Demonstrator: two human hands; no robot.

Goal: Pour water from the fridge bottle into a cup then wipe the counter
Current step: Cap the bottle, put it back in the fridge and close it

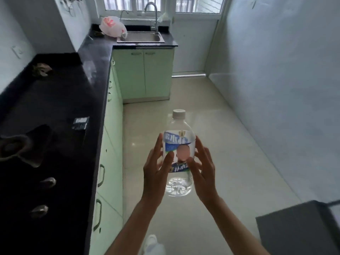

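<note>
Counter [55, 100] left of bottle [179, 153], path clear. I see bottle upright, cap up, grasped between left hand [156, 168] and right hand [202, 170].

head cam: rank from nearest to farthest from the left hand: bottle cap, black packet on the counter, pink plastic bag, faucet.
1. bottle cap: just above the left hand, atop the held bottle.
2. black packet: left, on the counter edge.
3. pink plastic bag and faucet: both at the far end by the sink; too close to call.
</note>
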